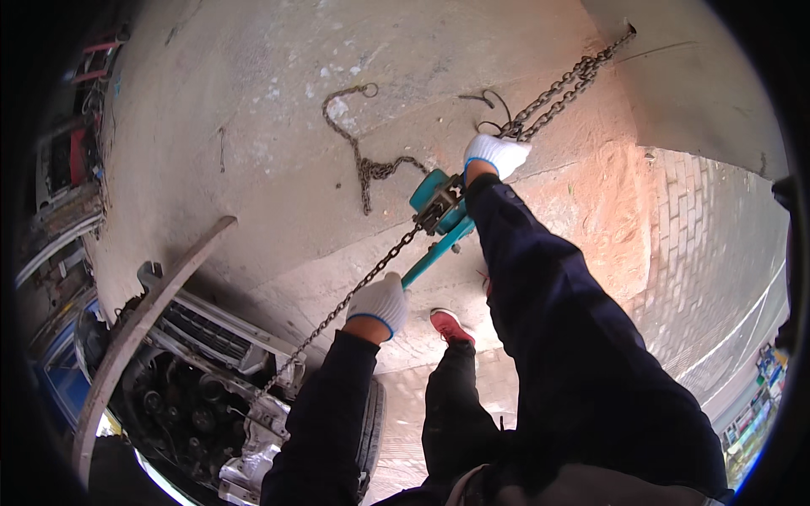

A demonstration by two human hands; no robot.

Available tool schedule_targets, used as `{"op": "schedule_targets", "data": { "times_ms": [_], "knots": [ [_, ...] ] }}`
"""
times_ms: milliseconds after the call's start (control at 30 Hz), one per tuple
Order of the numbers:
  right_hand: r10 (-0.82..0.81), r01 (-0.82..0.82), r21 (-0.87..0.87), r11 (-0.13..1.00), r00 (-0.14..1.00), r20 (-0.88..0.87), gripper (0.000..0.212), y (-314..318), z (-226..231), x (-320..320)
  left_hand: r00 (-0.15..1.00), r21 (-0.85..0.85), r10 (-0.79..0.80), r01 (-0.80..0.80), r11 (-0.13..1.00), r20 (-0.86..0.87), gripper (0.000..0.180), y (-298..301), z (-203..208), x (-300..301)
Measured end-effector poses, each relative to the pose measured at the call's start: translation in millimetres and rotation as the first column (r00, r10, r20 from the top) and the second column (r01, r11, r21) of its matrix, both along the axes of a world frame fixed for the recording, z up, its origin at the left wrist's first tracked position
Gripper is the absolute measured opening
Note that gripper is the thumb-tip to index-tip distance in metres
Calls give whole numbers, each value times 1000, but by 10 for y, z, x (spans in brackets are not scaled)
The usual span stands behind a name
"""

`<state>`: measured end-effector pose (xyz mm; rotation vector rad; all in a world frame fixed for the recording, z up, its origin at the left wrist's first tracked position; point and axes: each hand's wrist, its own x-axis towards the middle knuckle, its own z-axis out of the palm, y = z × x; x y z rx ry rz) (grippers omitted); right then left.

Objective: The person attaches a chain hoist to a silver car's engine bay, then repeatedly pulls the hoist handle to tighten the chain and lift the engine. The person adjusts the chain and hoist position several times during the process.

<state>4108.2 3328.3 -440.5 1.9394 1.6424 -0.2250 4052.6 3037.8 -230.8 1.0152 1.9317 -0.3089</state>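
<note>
A teal lever chain hoist (429,192) hangs in front of me, its long handle (437,253) pointing down toward the left. My left hand (380,304), in a white knit glove with a blue cuff, is closed on the end of that handle. From the hoist a thin load chain (371,274) runs taut down to the front of a car. My right hand (498,156), gloved alike, is closed at the near end of a heavy doubled chain (561,103), beside the hoist; its fingers are partly hidden. A loose chain with a ring (342,126) trails on the floor from the hoist.
At lower left stands a car with an exposed engine bay (186,413) and tire (371,430). A curved metal beam (143,329) crosses before it. The heavy chain ends at a hole (631,30) at upper right. My red shoe (450,325) stands on the concrete; brick paving (688,211) lies right.
</note>
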Motion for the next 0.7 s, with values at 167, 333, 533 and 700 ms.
{"op": "schedule_targets", "data": {
  "times_ms": [167,333,533,700],
  "knots": [
    [-311,763,118,636,393,-865,41,-173,-54,68,976,-6,192,-193,981,101,35,-128,36,-59],
    [-343,774,46,632,332,-879,78,-145,-45,69,719,168,547,-658,734,428,41,-424,48,-14],
    [-59,523,171,835,395,-917,82,-478,779,625,230,129,673,-972,197,703,34,-758,-153,230],
    [418,-407,313,858,200,-886,68,-2052,1642,969,407,360,582,-911,200,704,27,-877,-351,295]
  ]
}}
